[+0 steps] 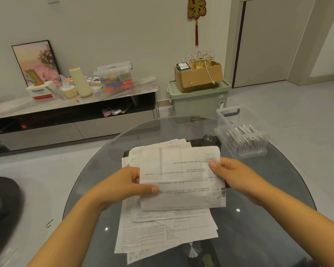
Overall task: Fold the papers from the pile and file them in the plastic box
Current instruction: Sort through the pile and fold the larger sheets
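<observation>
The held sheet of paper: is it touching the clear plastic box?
Apart. The head view shows bare glass table between the held sheet and the clear plastic box.

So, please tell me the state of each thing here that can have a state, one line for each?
Left hand: pinches the sheet's left edge.
Right hand: pinches the sheet's right edge.
Held sheet: creased, lifted over the pile.
Paper pile: unfolded, lying loose on the glass table.
Clear plastic box: open, folded papers standing inside.
Green bin: lid on, cardboard box on top, open.
</observation>
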Demonstrator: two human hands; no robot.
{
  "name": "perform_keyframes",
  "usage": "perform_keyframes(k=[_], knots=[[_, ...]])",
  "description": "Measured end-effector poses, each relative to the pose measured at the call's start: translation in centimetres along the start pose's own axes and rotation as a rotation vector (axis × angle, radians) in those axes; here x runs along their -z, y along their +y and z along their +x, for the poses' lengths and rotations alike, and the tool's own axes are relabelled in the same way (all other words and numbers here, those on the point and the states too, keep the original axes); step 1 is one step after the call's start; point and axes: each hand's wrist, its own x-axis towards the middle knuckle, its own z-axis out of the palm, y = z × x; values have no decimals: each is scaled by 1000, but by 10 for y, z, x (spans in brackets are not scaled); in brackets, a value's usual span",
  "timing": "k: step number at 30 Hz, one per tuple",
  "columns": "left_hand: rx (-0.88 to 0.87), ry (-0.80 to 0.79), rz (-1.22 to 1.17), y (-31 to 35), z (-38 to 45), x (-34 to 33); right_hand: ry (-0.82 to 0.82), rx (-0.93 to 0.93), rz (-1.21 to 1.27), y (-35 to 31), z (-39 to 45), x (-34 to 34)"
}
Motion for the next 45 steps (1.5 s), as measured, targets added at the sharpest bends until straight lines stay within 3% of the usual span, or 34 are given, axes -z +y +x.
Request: perform_keyframes(k=[7, 11, 14, 19, 24, 31, 38, 45], knots=[[132, 164, 58, -11, 16, -16, -56, 67, -97, -17, -12, -8], [163, 255, 166, -12, 17, -20, 2, 40, -213, -16, -11, -17], [211, 250, 228, -15, 19, -26, 8, 53, -252, -7, -11, -28], [198, 230, 446, -17, 19, -44, 65, 120, -615, 1, -14, -35], [249, 225, 486, -20, 18, -35, -129, 11, -766, -1, -14, -12], [89, 339, 696, -22, 14, -39, -150, -34, -523, -1, -16, -2], [-190, 110, 701, -13, 6, -63, -205, -138, -91, -14, -31, -8], [-275, 141, 830, -17, -1, -74, -93, -140, 53, -28, -38, -10]])
